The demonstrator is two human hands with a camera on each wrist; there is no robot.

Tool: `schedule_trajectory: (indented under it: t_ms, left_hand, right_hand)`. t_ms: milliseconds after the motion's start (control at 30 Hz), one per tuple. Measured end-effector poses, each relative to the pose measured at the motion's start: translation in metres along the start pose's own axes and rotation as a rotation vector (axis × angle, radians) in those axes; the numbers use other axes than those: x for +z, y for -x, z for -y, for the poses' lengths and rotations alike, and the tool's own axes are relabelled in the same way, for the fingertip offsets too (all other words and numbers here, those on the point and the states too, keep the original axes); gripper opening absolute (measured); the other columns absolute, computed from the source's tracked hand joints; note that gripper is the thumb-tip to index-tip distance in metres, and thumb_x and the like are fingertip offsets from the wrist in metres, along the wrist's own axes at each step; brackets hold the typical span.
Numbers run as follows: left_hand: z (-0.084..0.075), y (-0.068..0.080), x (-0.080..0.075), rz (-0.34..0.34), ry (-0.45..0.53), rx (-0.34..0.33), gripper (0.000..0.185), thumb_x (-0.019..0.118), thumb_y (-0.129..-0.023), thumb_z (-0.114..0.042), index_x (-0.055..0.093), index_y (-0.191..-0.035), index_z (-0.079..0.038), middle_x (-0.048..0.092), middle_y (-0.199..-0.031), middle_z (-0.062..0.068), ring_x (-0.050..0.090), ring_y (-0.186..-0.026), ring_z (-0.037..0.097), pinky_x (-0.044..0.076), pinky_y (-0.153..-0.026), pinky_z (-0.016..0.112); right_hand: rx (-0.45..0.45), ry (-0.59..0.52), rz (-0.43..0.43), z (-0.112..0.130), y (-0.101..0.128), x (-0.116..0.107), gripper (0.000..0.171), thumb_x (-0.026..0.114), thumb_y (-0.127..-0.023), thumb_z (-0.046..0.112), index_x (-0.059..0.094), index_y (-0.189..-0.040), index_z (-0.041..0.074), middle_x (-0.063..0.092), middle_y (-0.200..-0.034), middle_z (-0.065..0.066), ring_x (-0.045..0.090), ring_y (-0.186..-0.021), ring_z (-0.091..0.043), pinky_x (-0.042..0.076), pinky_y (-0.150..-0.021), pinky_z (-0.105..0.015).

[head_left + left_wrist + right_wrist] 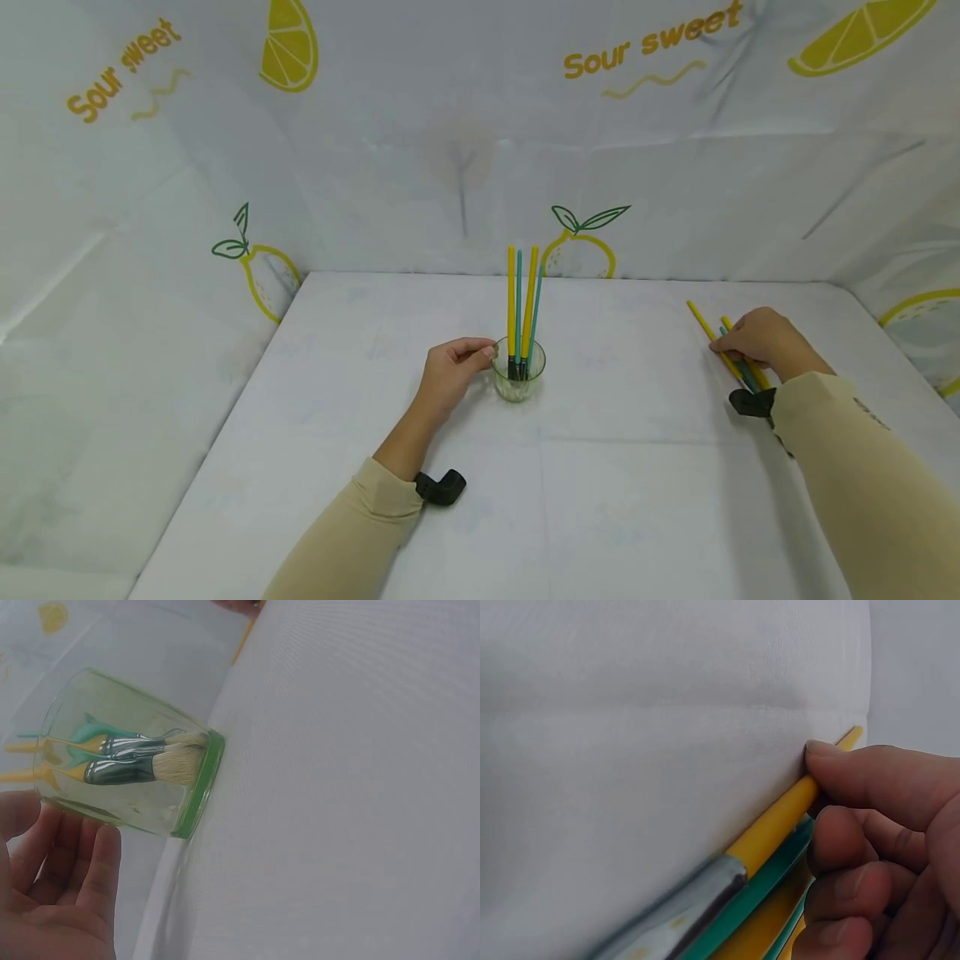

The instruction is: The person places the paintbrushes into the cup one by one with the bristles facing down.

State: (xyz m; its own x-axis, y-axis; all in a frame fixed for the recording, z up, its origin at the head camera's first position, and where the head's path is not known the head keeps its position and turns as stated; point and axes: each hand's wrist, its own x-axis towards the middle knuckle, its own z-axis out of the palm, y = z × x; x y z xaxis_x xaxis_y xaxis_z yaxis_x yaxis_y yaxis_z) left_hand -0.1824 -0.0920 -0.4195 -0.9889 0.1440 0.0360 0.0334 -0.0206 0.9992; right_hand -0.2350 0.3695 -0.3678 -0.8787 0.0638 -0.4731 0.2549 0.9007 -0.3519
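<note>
A clear, green-tinted glass (515, 393) stands upright near the table's middle. Several yellow and teal paintbrushes (512, 304) lean in it, bristles down; pale bristles (178, 765) show through its wall in the left wrist view. My left hand (448, 373) holds the glass at the left side of its rim, between thumb and fingers. On the right, my right hand (768, 340) pinches a yellow paintbrush (772, 829) between thumb and index finger. More yellow and teal paintbrushes (754, 907) lie beside it under the curled fingers, partly hidden by the hand.
The white table (622, 500) has a faint crease across its cloth. Behind it hangs a white sheet (390, 183) printed with lemons and lettering. A black wrist camera (442, 487) sits at the left sleeve, another (750, 403) at the right.
</note>
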Motion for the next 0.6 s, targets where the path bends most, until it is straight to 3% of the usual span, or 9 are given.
schedule_trajectory:
  t_ms: [400, 600]
  left_hand:
    - [-0.0009, 0.0002, 0.0, 0.009, 0.017, -0.004, 0.022, 0.067, -0.094, -0.012, 0.071, -0.109, 0.004, 0.07, -0.109, 0.02, 0.067, -0.103, 0.035, 0.058, -0.086, 0.027]
    - [0.0001, -0.0006, 0.0003, 0.002, 0.01, -0.002, 0.022, 0.067, -0.093, -0.011, 0.071, -0.109, 0.004, 0.071, -0.107, 0.019, 0.069, -0.097, 0.029, 0.058, -0.086, 0.027]
  right_hand:
    - [0.021, -0.012, 0.019, -0.0027, -0.0056, 0.0015, 0.035, 0.068, -0.088, 0.035, 0.061, -0.065, 0.01, 0.053, -0.057, 0.003, 0.05, -0.056, -0.012, 0.044, -0.055, -0.027]
    - [-0.007, 0.009, -0.008, -0.0017, -0.0033, 0.0038, 0.035, 0.065, -0.088, 0.035, 0.061, -0.066, 0.009, 0.056, -0.06, 0.001, 0.053, -0.06, -0.014, 0.045, -0.056, -0.028]
